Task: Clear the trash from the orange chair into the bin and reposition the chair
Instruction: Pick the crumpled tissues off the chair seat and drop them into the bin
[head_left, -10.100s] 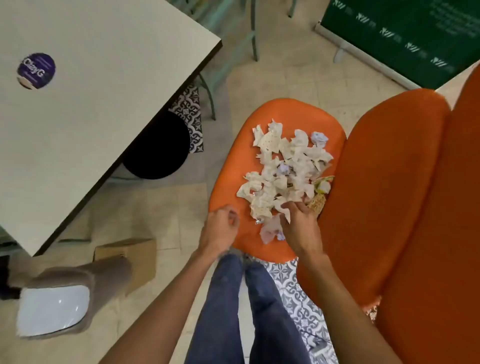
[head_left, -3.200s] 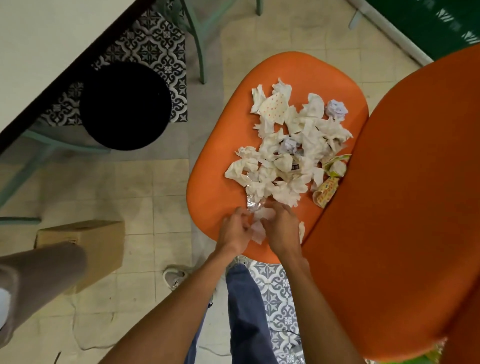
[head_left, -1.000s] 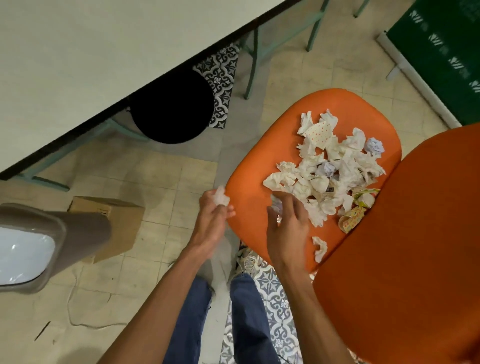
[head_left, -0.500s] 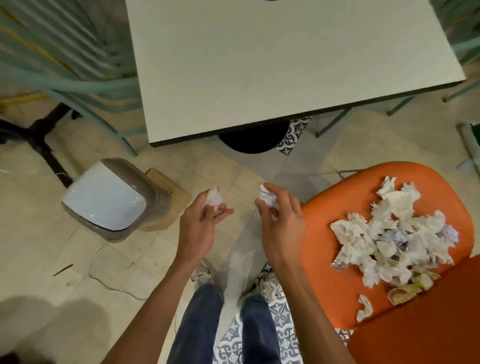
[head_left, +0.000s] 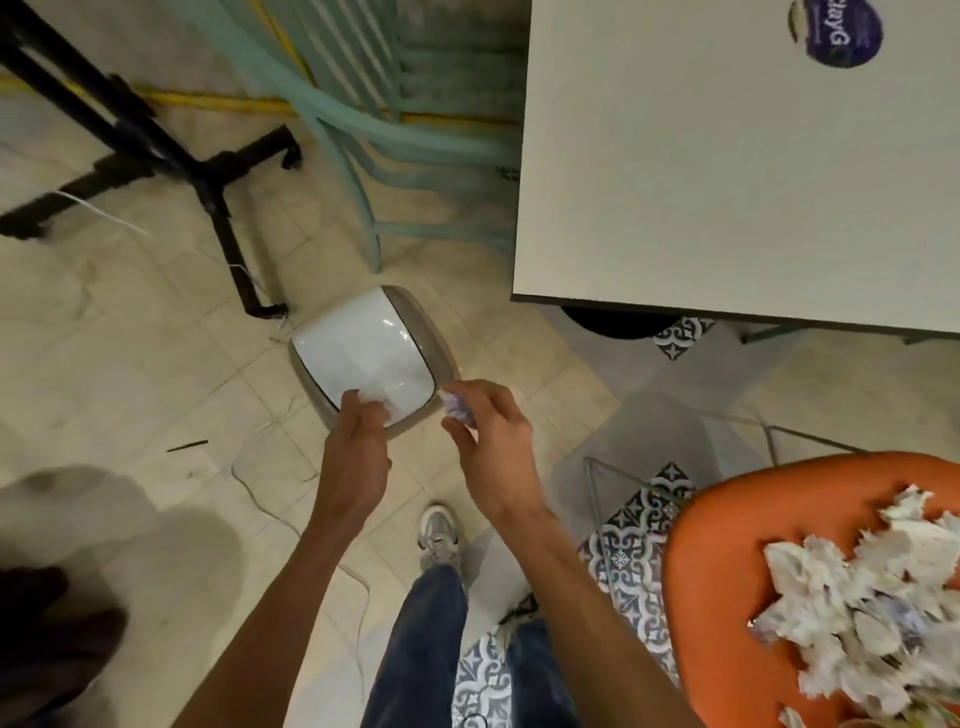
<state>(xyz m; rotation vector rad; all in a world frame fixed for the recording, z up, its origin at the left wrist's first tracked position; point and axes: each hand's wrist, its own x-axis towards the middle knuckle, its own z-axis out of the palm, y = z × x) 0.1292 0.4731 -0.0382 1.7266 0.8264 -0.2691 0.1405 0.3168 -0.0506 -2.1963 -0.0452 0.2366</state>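
Note:
The bin (head_left: 410, 325), grey-brown with a white swing lid, stands on the tiled floor just beyond my hands. My left hand (head_left: 358, 441) holds a crumpled white paper (head_left: 363, 399) over the lid's near edge. My right hand (head_left: 491, 441) pinches a small crumpled paper with a purple tint (head_left: 457, 407) at the bin's right corner. The orange chair (head_left: 727, 561) is at the lower right, its seat piled with several crumpled papers and wrappers (head_left: 872, 613).
A white table (head_left: 727, 171) with a purple sticker (head_left: 836, 34) fills the upper right. Teal chair legs (head_left: 374, 140) and a black stand base (head_left: 208, 171) lie behind the bin. A thin cord (head_left: 270, 499) runs across the floor by my foot (head_left: 440, 535).
I have turned left from the chair toward the bin. Both hands, each with a paper scrap, moved forward from mid-air to the bin's lid.

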